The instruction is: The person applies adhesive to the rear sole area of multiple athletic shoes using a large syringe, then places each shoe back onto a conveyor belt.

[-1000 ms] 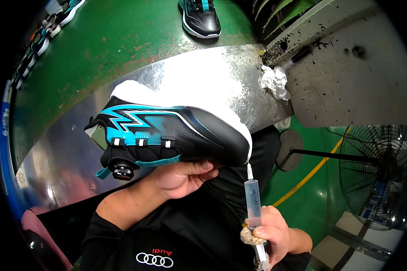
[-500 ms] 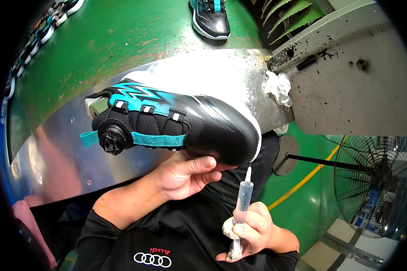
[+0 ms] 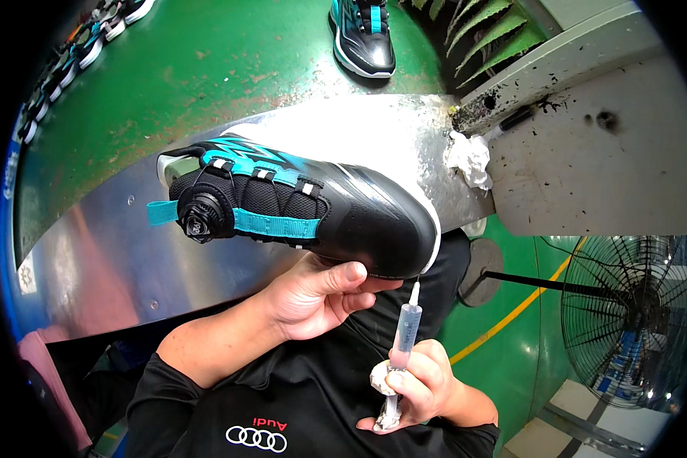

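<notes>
A black sneaker point(image 3: 374, 217) with turquoise trim, a round dial knob and a white sole lies on its side in the air, toe to the right. My left hand point(image 3: 317, 298) grips it from below near the forefoot, thumb and fingers closed under the upper. In my right hand point(image 3: 424, 385) is a clear syringe point(image 3: 406, 330) with pale liquid, pointing up. Its thin needle meets the seam between sole and upper at the toe, or comes very close to it. Whitish wrapping covers the syringe's finger grips and plunger end. Part of the sole is washed out by glare.
Behind the sneaker runs a shiny metal worktop point(image 3: 91, 252). Crumpled white tissue point(image 3: 469, 159) and a dark-capped marker point(image 3: 515, 120) lie against a stained grey panel point(image 3: 580, 175). Another sneaker point(image 3: 365, 46) stands on the green surface beyond. A caged fan point(image 3: 637, 305) is at the right.
The sneaker's heel end has swung slightly up and to the right, while its toe stays nearly in place. The syringe has shifted a little left, its needle still at the toe edge.
</notes>
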`<action>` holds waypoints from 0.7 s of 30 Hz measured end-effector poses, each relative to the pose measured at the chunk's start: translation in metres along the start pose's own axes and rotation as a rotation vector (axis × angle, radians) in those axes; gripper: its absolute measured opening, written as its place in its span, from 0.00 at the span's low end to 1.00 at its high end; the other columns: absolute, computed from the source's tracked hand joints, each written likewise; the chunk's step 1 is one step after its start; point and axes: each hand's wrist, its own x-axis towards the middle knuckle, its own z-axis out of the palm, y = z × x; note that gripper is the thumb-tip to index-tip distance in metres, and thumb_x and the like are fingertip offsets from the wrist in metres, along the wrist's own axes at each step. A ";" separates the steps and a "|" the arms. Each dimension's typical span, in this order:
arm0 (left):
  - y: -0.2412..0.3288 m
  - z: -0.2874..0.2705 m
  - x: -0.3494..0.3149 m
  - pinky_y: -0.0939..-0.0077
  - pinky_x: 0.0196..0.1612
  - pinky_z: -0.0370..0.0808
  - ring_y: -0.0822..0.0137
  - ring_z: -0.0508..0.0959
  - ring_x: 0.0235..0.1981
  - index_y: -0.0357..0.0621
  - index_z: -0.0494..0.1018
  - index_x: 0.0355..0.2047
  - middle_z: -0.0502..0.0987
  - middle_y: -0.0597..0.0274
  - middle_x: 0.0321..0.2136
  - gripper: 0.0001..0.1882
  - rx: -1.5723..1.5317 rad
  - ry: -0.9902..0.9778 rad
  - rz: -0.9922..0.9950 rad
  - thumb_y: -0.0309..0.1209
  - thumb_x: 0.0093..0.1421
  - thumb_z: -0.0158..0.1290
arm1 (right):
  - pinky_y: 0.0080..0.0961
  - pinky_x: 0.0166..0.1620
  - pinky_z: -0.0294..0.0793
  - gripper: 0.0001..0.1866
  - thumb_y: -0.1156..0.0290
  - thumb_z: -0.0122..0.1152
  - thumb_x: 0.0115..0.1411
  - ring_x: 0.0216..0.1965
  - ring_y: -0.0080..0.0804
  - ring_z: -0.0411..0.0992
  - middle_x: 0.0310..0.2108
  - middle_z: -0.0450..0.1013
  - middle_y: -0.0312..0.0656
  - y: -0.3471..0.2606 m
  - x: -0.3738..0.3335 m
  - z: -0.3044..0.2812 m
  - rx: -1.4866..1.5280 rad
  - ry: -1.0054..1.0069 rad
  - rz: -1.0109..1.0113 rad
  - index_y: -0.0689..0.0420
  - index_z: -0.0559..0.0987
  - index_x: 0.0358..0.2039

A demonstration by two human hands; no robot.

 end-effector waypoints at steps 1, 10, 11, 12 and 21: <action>0.000 0.001 0.001 0.79 0.41 0.80 0.59 0.74 0.49 0.42 0.69 0.48 0.74 0.55 0.46 0.17 0.003 0.001 0.000 0.26 0.57 0.54 | 0.26 0.25 0.62 0.35 0.46 0.67 0.44 0.24 0.33 0.66 0.38 0.68 0.46 0.001 0.000 -0.001 0.004 0.003 -0.001 0.58 0.69 0.45; 0.001 -0.008 -0.001 0.81 0.42 0.77 0.65 0.73 0.50 0.41 0.69 0.49 0.73 0.56 0.47 0.17 -0.008 -0.003 -0.021 0.26 0.59 0.52 | 0.33 0.34 0.63 0.43 0.42 0.71 0.36 0.32 0.39 0.65 0.36 0.68 0.47 -0.002 -0.013 -0.001 -0.008 0.128 -0.129 0.53 0.64 0.47; 0.001 -0.012 0.000 0.80 0.42 0.76 0.65 0.75 0.47 0.41 0.70 0.48 0.74 0.55 0.46 0.16 0.025 -0.018 -0.023 0.26 0.59 0.53 | 0.27 0.29 0.65 0.39 0.43 0.71 0.38 0.28 0.36 0.67 0.40 0.66 0.42 -0.002 -0.022 -0.001 -0.060 0.219 -0.114 0.48 0.66 0.47; 0.001 -0.025 -0.006 0.79 0.43 0.76 0.64 0.77 0.44 0.40 0.70 0.47 0.76 0.54 0.43 0.16 0.040 -0.020 -0.044 0.27 0.58 0.54 | 0.34 0.35 0.66 0.40 0.44 0.69 0.41 0.33 0.40 0.67 0.44 0.64 0.46 0.001 -0.047 0.004 -0.121 0.285 -0.014 0.49 0.64 0.49; 0.016 -0.029 -0.143 0.56 0.63 0.56 0.53 0.64 0.58 0.36 0.56 0.59 0.64 0.47 0.56 0.36 -0.079 0.214 0.078 0.22 0.47 0.54 | 0.41 0.51 0.60 0.58 0.44 0.69 0.41 0.51 0.48 0.58 0.54 0.53 0.56 0.097 0.006 0.018 -0.124 0.081 0.088 0.65 0.48 0.61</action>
